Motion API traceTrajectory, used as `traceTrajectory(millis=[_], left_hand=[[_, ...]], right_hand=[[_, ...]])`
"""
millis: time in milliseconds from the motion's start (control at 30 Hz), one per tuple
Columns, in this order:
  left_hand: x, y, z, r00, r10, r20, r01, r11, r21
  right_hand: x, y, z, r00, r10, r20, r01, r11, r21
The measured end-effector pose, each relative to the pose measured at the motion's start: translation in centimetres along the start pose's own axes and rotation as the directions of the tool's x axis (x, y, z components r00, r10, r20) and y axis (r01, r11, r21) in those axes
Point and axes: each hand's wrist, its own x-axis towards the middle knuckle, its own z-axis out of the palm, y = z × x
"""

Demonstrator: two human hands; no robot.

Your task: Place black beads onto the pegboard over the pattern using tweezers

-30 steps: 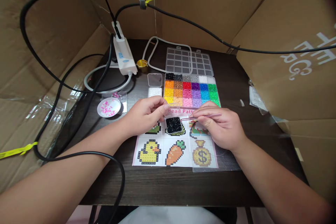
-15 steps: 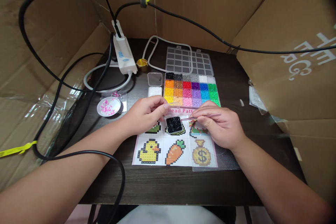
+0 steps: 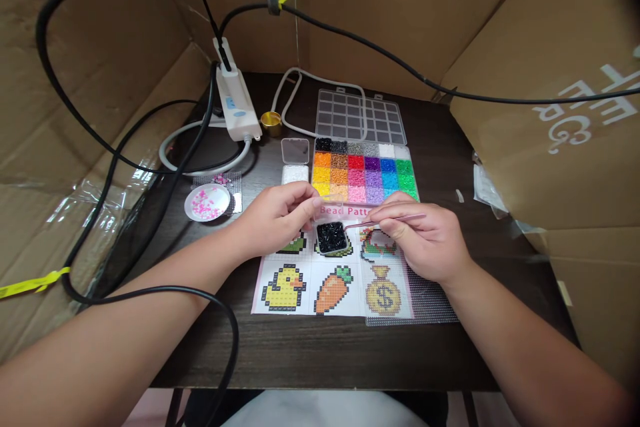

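Observation:
My left hand (image 3: pixel 280 217) pinches the raised clear lid of a small box of black beads (image 3: pixel 331 237). That box rests on a printed bead pattern sheet (image 3: pixel 308 287) showing a duck, a carrot and a money bag. In my right hand (image 3: pixel 425 240) is a pair of thin pinkish metal tweezers (image 3: pixel 367 223), their tips at the box's right edge. Whether a bead sits between the tips is too small to tell. Below the right hand, a clear pegboard (image 3: pixel 435 303) overlaps the sheet, with a partly hidden row of coloured beads on or under it.
A sorting case of coloured beads (image 3: pixel 357 163) stands behind the hands, its clear lid (image 3: pixel 360 113) folded back. White beads fill a small box (image 3: pixel 295 174). A dish (image 3: pixel 207 203) holds pink and white beads. A power strip (image 3: pixel 237 100), black cables and cardboard walls surround the table.
My right hand and the tweezers have shifted very slightly, the tips staying by the black beads. The left hand looks unmoved.

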Motion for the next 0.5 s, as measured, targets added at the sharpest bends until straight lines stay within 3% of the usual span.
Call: traceTrajectory(millis=[133, 233, 367, 433, 500], left_hand=[[0.0, -0.1, 0.0, 0.999, -0.050, 0.006, 0.050, 0.998, -0.049], [0.1, -0.2, -0.2, 0.997, -0.081, -0.009, 0.080, 0.992, -0.101], [0.4, -0.6, -0.7, 0.995, 0.003, -0.099, -0.004, 1.000, -0.002], [0.7, -1.0, -0.9, 0.991, 0.054, -0.126, -0.050, 0.998, 0.034], [0.8, -1.3, -1.0, 0.989, 0.074, -0.129, -0.071, 0.997, 0.026]], right_hand=[[0.0, -0.3, -0.5, 0.996, 0.015, -0.084, -0.010, 0.998, 0.055], [0.3, -0.9, -1.4, 0.975, -0.015, -0.222, 0.039, 0.994, 0.105], [0.4, -2.0, -3.3, 0.904, -0.105, -0.414, 0.138, 0.989, 0.051], [0.0, -2.4, -4.2, 0.880, -0.148, -0.452, 0.169, 0.986, 0.006], [-0.9, -2.4, -4.8, 0.873, -0.125, -0.472, 0.125, 0.992, -0.031]])
